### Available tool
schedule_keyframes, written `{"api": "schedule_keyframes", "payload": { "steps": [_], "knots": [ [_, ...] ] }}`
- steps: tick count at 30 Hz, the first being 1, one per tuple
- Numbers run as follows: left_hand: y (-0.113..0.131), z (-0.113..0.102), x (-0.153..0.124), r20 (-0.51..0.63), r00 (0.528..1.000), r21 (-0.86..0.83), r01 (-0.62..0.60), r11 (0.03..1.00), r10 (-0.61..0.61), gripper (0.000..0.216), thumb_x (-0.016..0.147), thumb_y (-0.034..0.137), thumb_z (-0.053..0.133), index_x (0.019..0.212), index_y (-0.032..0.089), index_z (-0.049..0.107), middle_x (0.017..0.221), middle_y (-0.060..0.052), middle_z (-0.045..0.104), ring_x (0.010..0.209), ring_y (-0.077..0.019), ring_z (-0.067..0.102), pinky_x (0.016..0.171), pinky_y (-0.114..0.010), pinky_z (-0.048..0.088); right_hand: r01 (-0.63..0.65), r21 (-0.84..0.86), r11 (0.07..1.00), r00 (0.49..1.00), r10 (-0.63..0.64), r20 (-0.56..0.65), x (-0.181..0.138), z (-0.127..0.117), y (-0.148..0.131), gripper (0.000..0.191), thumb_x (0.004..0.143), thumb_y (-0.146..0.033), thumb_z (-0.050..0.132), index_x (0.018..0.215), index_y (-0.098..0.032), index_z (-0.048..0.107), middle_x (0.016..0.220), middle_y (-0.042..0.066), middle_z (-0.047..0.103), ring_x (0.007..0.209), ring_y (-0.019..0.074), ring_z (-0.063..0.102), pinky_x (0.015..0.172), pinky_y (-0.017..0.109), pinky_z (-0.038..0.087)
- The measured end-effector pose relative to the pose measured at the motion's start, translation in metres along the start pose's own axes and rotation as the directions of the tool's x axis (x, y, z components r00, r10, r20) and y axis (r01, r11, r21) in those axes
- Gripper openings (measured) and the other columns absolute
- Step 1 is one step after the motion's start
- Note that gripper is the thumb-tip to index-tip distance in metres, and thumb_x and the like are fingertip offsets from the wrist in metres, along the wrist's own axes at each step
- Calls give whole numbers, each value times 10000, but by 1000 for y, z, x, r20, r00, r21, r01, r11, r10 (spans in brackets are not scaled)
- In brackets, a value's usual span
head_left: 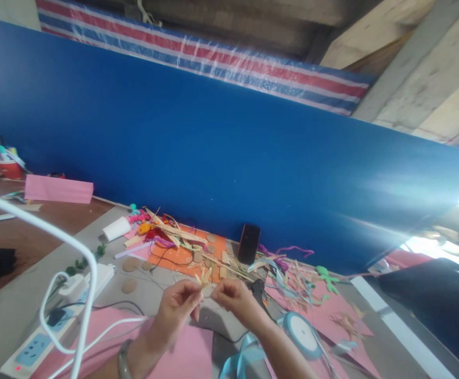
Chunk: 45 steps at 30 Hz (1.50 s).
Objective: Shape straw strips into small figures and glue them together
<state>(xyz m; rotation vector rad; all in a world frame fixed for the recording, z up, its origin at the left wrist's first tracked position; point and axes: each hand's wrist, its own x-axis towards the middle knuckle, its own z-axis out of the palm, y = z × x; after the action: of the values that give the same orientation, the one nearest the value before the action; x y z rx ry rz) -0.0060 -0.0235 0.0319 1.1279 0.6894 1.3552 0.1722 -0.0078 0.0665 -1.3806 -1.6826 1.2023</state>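
Observation:
My left hand (177,308), a bangle on its wrist, pinches a small pale-yellow piece of split straw (203,278) that fans out above the fingertips. Close beside it, my right hand (232,299) has its thumb and fingers pressed together; whatever lies between them is too small to make out. Both hands are raised over the grey table and a sheet of pink paper (192,350). Just beyond my right wrist lies a black tool, apparently a glue gun (258,295). A spool of light-blue ribbon (301,334) rests by my right forearm.
A dark phone (249,243) leans against the blue partition (213,147). Straw strips and coloured scraps lie on orange paper (164,258). A power strip (36,347) and a white cable (89,295) occupy the left. Green and purple craft pieces (326,279) sit right.

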Motion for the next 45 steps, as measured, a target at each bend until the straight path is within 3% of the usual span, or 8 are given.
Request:
{"api": "schedule_keyframes", "payload": {
  "steps": [3,9,15,19,23,29,38,45],
  "knots": [
    [-3,-2,1,-6,1000,-13,-12,1000,12,268,799,394,655,695,148,625,451,36,531,416,-90,481,471,-219,389,-38,-120,992,983,15,-181,1,-26,14,254,724,-367,648,584,-169,575,482,-60,456,451,84,380,447,210,296],
    [-7,-6,0,7,1000,6,2,1000,-2,211,816,341,646,726,151,638,468,27,551,440,-96,501,498,-228,409,-73,-227,971,929,-17,-370,-7,-83,33,269,685,-397,625,553,-179,539,485,-54,438,480,105,379,480,236,290],
    [-19,-1,5,-88,996,-69,12,998,-18,193,793,323,670,710,154,629,445,46,541,417,-81,484,470,-208,386,-78,-310,947,908,-61,-415,-16,-94,29,371,656,-390,654,501,-223,361,461,-96,291,457,84,267,466,232,205],
    [-17,6,10,-114,993,-100,29,995,-40,183,786,314,672,723,148,629,480,50,558,415,-72,488,457,-200,380,-36,-340,940,933,-91,-349,-12,-80,15,318,591,-188,616,506,-222,312,472,-103,278,474,76,271,467,211,199],
    [-2,12,14,-130,991,-91,13,996,-24,173,774,310,677,753,146,623,493,48,580,409,-71,485,454,-202,383,26,-323,946,976,-94,-195,-1,-63,-1,135,581,-100,553,598,-198,460,504,-98,389,478,72,359,466,181,272],
    [20,8,17,-178,984,-26,-6,1000,2,189,759,320,685,767,143,620,455,58,564,406,-68,475,459,-194,379,74,-334,940,997,-78,0,15,-41,-14,126,623,-82,582,705,-171,614,511,-75,510,458,75,449,452,173,334],
    [23,-14,32,-268,962,1,-41,999,40,207,764,349,685,759,149,629,501,46,582,423,-68,467,465,-191,358,184,-452,873,973,-95,212,42,-14,-11,228,798,-145,470,872,-156,686,614,8,703,565,132,632,560,222,473],
    [18,-27,35,-352,931,87,-73,993,100,220,763,361,675,698,158,618,442,54,548,412,-76,461,470,-195,355,401,-639,657,904,-170,392,41,15,12,281,757,-158,583,1016,-200,684,1010,69,723,924,221,644,817,313,465]
  ]
}}
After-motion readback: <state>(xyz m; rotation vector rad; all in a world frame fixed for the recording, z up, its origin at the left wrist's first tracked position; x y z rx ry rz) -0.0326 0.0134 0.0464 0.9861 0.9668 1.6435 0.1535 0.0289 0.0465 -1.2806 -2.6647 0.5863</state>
